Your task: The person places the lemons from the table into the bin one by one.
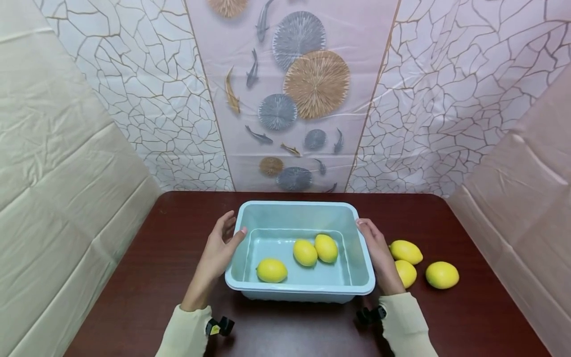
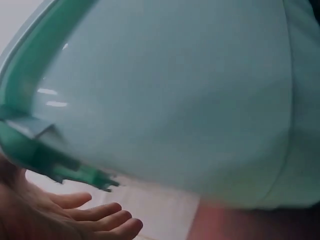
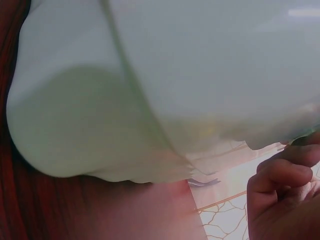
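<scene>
A light blue plastic basin (image 1: 301, 289) stands on the table with three lemons inside: one at the front left (image 1: 272, 270), and a touching pair (image 1: 305, 253) right of centre. At the basin's left side is my left hand (image 1: 218, 248), its thumb at the rim. The left wrist view shows that hand's fingers (image 2: 107, 220) extended and apart from the basin wall. On the right side, my right hand (image 1: 379, 250) holds the rim, thumb on top. Its fingers (image 3: 285, 175) are curled under the rim in the right wrist view.
Three more lemons lie right of the basin, beyond my right forearm: one at the back (image 1: 406, 252), one partly hidden by the wrist (image 1: 406, 273), and one farther right (image 1: 442, 275). The dark red table (image 1: 178, 238) ends at a patterned cloth backdrop (image 1: 285, 148).
</scene>
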Tool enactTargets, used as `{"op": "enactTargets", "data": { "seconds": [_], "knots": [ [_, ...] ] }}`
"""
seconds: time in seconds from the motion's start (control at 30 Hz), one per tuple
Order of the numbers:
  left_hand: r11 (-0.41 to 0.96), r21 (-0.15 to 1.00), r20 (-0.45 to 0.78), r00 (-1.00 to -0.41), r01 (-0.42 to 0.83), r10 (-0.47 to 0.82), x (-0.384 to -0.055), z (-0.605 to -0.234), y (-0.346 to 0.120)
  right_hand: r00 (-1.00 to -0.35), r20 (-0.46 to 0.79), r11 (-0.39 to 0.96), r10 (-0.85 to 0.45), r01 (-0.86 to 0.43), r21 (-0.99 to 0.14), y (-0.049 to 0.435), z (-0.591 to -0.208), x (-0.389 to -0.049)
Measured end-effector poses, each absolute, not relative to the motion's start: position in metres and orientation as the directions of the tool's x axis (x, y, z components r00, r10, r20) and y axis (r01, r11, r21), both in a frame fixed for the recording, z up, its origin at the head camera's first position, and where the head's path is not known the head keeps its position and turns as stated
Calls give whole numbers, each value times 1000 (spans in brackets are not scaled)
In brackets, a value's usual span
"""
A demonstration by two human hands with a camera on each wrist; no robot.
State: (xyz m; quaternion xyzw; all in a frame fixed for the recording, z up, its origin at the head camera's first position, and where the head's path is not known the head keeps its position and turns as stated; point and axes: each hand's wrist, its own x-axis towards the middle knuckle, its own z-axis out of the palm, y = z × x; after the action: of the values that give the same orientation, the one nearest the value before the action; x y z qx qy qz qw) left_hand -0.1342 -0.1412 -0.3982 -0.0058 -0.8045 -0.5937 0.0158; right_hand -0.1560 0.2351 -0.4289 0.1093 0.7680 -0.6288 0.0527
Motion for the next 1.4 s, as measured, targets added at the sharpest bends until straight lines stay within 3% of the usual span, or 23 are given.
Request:
{"op": "enactTargets", "data": {
  "seconds": [0.5, 1.13, 1.4],
  "knots": [
    [12, 985, -171, -982, -170, 79, -138, -415, -139, -967, -232, 167, 106, 247, -954, 237, -429, -157],
    [21, 982, -186, -979, -185, 78, -136, -421, -142, -955, -287, 118, 73, 295, -948, 236, -438, -152],
    [17, 985, -172, -982, -171, 80, -136, -422, -141, -966, -254, 117, 47, 258, -959, 235, -439, -150]
  ]
}}
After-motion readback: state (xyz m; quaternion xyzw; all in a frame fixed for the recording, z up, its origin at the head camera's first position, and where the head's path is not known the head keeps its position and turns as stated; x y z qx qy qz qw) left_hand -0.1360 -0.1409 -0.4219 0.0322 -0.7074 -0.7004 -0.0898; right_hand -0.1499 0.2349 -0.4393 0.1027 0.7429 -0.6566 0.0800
